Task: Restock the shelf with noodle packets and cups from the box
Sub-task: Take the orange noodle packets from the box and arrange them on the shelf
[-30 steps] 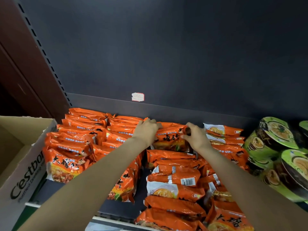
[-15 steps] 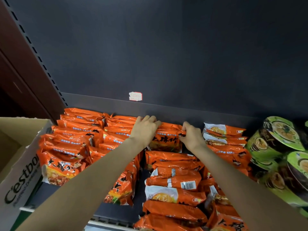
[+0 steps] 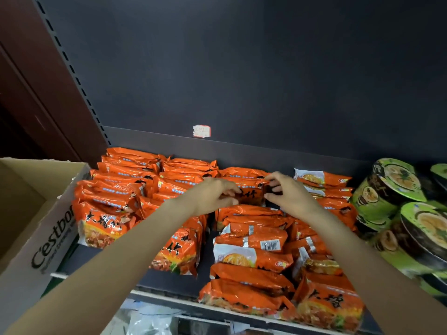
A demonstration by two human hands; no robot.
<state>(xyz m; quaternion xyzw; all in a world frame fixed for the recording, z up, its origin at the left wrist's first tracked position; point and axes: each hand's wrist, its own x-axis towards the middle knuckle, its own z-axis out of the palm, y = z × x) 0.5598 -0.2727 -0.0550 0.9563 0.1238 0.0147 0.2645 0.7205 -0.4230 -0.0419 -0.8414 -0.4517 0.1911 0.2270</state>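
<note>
Both hands' grip [image 3: 252,193] flanks upright orange packet [image 3: 251,193].

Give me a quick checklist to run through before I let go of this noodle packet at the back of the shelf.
1. Both hands on the packet: ok. The left hand and right hand pinch the orange packet at its two ends.
2. Packet in its row: ok. It stands at the back of the middle row, near the back wall.
3. Packet standing by itself: cannot tell, since both hands hold it.
4. Neighbours clear: ok. The green noodle bowls sit off to the right, apart from it.
5. Stock left in the box: cannot tell. Only its wall and flap show.
</note>
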